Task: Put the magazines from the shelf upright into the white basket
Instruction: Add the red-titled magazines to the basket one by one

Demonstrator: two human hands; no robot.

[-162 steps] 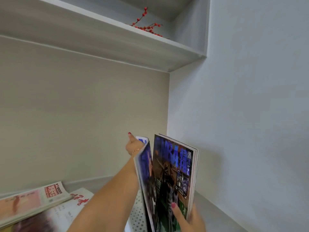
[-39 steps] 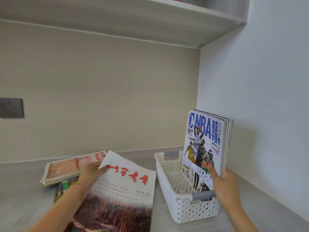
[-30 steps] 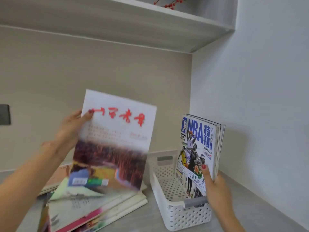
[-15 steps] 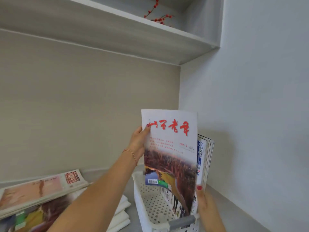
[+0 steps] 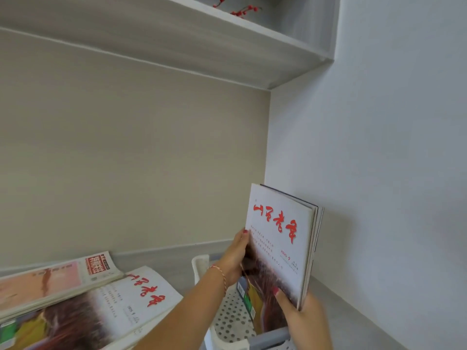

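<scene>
A white magazine with red script (image 5: 280, 238) stands upright in the white perforated basket (image 5: 228, 322), at the front of the magazines standing there. My left hand (image 5: 233, 256) grips its left edge, thumb on the cover. My right hand (image 5: 303, 317) holds the upright bundle at its lower right corner, thumb on the front cover. The magazines behind show only as page edges. On the shelf to the left lies a stack of magazines (image 5: 83, 304), with a copy of the same title on top.
The basket sits in the right corner beside the white side wall (image 5: 379, 173). A second flat pile with a pink cover (image 5: 50, 279) lies at the far left. An upper shelf (image 5: 177, 39) overhead carries a red berry twig (image 5: 237, 10).
My left hand has brought the white magazine rightward and down against the upright bundle in the basket. My right thumb now lies on its cover.
</scene>
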